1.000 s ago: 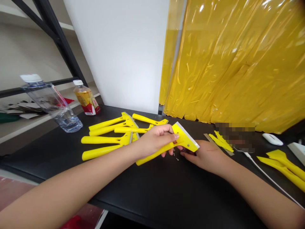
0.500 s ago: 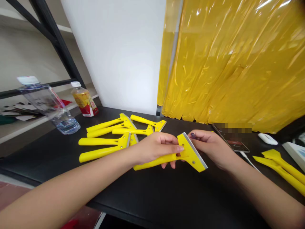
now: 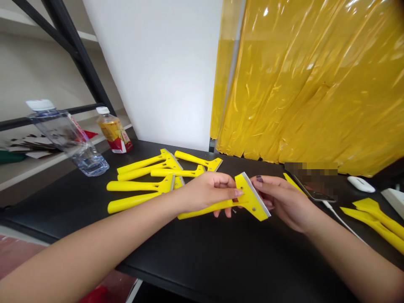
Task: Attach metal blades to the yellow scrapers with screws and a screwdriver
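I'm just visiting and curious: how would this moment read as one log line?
left hand: grips yellow scraper | right hand: at its blade end | black table: scraper pile

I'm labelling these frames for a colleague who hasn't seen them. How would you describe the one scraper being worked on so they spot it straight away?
Start at the black table, in front of the yellow plastic curtain. At its middle, the left hand grips a yellow scraper by the handle while the right hand touches its head. Unlike the pile of scrapers lying behind, it alone is lifted and held.

Bare black table (image 3: 221, 256) lies open near the person; piled scrapers (image 3: 148, 181) crowd the left.
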A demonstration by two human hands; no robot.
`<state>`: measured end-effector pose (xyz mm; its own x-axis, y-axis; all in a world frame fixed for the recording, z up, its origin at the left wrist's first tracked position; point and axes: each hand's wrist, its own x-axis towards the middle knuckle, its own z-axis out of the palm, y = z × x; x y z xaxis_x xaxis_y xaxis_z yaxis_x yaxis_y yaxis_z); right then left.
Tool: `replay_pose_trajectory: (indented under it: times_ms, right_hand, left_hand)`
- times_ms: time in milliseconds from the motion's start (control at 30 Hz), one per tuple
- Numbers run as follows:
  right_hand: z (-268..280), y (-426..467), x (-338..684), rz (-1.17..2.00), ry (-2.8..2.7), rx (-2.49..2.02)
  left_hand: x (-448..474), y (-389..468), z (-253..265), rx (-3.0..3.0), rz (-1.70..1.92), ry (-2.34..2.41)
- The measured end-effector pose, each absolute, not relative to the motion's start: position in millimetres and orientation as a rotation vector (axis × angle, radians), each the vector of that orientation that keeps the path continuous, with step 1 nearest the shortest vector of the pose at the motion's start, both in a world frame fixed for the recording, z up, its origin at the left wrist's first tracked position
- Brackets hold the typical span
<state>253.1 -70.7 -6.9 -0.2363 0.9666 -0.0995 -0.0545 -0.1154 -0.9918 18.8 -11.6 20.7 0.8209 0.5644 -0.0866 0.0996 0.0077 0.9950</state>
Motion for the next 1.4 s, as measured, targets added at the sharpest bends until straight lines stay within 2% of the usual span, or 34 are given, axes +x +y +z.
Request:
replay_pose_trajectory:
  times_ms: [367, 600, 667, 833, 900, 1067, 1200, 1400]
  right_hand:
    - [-5, -74, 251, 1.425, -1.313, -1.114]
    - [-6, -69, 251, 1.503, -1.227, -1.078]
    - [-5, -67, 252, 1.365, -1.295, -1.082]
    - [-1, -68, 258, 0.429, -1.607, -1.368]
    - [0, -70, 258, 0.241, -1.666, -1.471]
    - [-1, -74, 253, 0.198, -1.878, -1.542]
    - [2, -77, 251, 0.139, -1.778, -1.506]
    - [-2, -79, 246, 0.274, -1.744, -1.417]
  left_hand:
    - [19, -11, 14, 1.517, 0.427, 0.479]
    - [22, -11, 9, 1.500, 0.624, 0.521]
    - [22, -9, 9, 1.476, 0.681, 0.560]
    - [21, -2, 10, 1.407, 0.793, 0.620]
    - [20, -1, 10, 1.391, 0.800, 0.636]
    - [21, -2, 10, 1.388, 0.784, 0.645]
    - [22, -1, 9, 1.367, 0.813, 0.645]
    - [21, 3, 7, 1.337, 0.851, 0.662]
